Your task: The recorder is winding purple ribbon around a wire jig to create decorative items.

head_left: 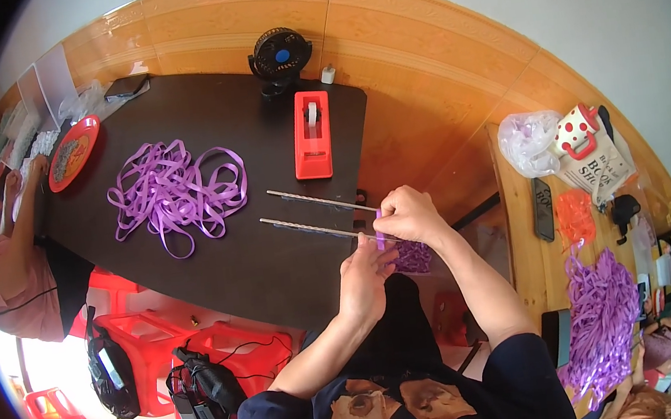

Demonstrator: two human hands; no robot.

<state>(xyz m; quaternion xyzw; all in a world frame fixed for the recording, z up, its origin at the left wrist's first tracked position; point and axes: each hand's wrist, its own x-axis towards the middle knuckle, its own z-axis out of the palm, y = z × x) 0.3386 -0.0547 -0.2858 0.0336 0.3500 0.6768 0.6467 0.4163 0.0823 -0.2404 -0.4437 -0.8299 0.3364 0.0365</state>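
Observation:
My left hand (363, 277) and my right hand (409, 213) meet at the near edge of a dark table (233, 264). Together they pinch a short piece of purple ribbon (380, 240) held upright between the fingers. Just under the hands lies a small clump of purple ribbon pieces (414, 257). Two thin metal rulers (317, 230) lie side by side on the table, reaching toward my hands. A big loose tangle of purple ribbon (174, 193) rests farther left on the table.
A red tape dispenser (312, 135) and a small black fan (279, 54) stand at the table's far side. Another person's arm (18, 248) rests at the left by a red plate (73, 152). Red plastic stools (166, 331) stand below. A wooden bench (525, 253) at right carries bags and more purple ribbon (604, 319).

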